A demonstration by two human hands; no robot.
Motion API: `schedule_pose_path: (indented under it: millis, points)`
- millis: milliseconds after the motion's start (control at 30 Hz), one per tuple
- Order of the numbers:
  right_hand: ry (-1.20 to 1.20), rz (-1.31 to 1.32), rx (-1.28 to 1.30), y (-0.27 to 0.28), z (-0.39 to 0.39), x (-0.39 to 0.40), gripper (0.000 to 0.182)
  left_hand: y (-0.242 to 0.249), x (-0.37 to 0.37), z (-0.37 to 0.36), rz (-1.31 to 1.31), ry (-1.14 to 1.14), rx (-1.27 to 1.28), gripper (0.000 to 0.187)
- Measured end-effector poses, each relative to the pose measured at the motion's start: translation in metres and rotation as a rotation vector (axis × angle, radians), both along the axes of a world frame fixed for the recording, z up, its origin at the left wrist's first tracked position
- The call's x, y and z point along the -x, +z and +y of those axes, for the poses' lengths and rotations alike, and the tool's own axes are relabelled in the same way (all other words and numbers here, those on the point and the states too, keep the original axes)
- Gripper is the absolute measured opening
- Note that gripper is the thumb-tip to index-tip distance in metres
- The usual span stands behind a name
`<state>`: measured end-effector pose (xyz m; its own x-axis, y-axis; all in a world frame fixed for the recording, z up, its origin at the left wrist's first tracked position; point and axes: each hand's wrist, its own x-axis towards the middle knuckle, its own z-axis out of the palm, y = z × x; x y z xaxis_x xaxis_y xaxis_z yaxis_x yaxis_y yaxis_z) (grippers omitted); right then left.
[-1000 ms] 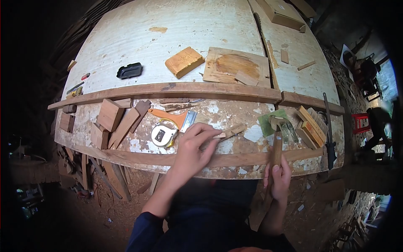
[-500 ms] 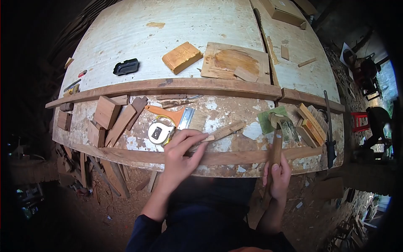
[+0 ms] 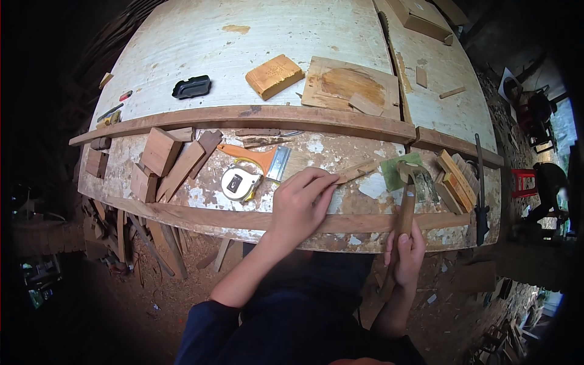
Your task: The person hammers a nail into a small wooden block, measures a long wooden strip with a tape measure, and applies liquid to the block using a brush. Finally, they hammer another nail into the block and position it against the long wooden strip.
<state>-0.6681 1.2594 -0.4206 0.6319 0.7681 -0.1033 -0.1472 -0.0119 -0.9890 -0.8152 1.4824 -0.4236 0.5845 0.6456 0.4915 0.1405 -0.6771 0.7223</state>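
Note:
My left hand is closed over the bench, thumb and fingertips pinching the near end of a thin wooden strip. The strip slants away to the right, its far tip close to a green sheet. My right hand is wrapped around the wooden handle of a hammer at the bench's front edge. The hammer's head points away from me, over the green sheet. Left of my left hand lie a white and yellow tape measure and an orange-handled paintbrush, its bristles partly hidden by my hand.
Wood blocks stand at the left, and more wood pieces at the right beside a long dark tool. A long wooden rail crosses the bench. Beyond it are a black tray, a yellowish block and a board.
My left hand has moved right and slightly away from me, and the wooden strip has shifted the same way. My right hand still grips the hammer. The whole view has shifted slightly.

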Motion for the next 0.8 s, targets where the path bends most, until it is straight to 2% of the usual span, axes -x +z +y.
schedule_pose_path:
  millis: [333,800]
  points:
    - [0.006,0.023,0.003,-0.001,0.000,0.001,0.055,-0.001,0.006,0.002,-0.083,0.065,0.286,0.022]
    - [0.000,0.020,0.010,0.000,0.004,0.003,0.055,-0.009,0.007,0.004,-0.042,0.028,0.186,0.021]
